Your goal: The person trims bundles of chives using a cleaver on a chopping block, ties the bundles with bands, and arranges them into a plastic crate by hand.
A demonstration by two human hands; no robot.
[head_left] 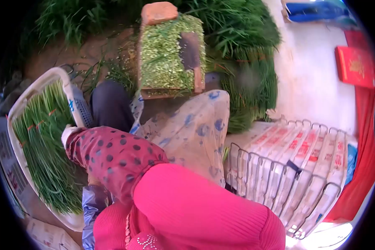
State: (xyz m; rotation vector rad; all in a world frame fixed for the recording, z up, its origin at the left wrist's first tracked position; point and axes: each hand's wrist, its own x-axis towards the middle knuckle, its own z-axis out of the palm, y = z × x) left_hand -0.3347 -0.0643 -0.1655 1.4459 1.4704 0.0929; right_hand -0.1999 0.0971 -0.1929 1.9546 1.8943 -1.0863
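1. One right hand (71, 134), at the inner rim of one white basket (18, 100) on the left; its fingers are too hidden to tell whether spread or pinching.
2. The left hand cannot be made out, nor its fingers.
3. Long green stalks (50, 156) fill the basket, with at least three red ties (52, 111).
4. Far centre: one brick (159, 12) on one block (161, 94) covered in chopped green bits (160, 54).
5. Right: one wire rack (268, 166) around several white, red-printed packs (304, 146).

A red box (354, 66) (gold-marked) against a long red cloth (364, 139)
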